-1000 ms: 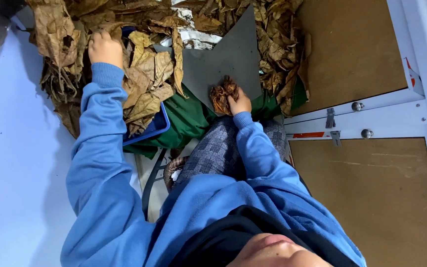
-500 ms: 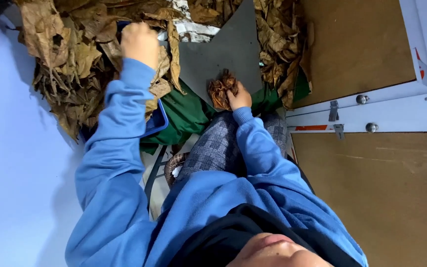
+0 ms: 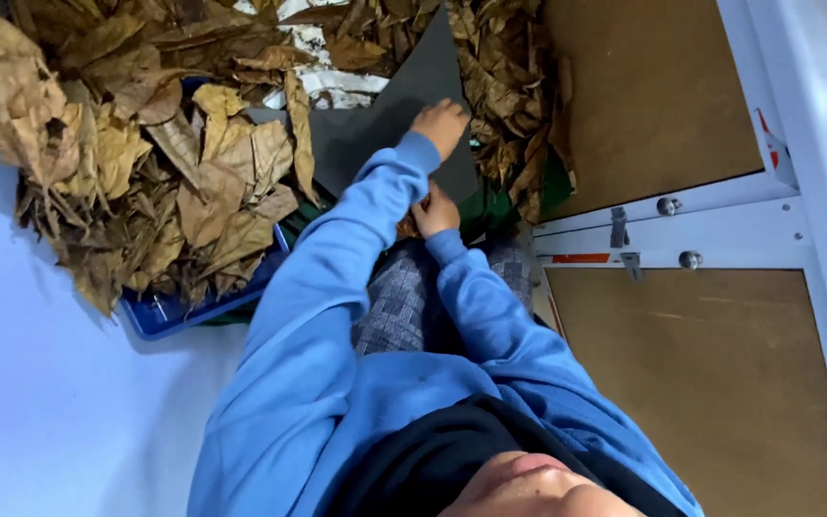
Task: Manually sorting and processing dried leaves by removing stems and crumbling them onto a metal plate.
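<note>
The left hand [image 3: 440, 124] reaches out, curled on the grey board [image 3: 375, 124]; the right hand [image 3: 435, 213] pinches dried leaves [image 3: 408, 226] at the board's near edge, beside the blue tray [image 3: 193, 311].

Even, bright indoor light; no glare.
Soft shadows under dried leaves [image 3: 145, 182]; slight motion blur, pic a bit soft overall.

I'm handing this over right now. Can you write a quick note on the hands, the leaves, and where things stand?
Left hand: reached forward, resting on the grey board; grip unclear.
Right hand: low over the lap, against a small leaf bundle; the left sleeve hides the grip.
Dried leaves: heaped over the blue tray, more to the right of the board.
Done: one small bundle gathered, it seems.
Left: most leaves still lie loose in the heaps.
</note>
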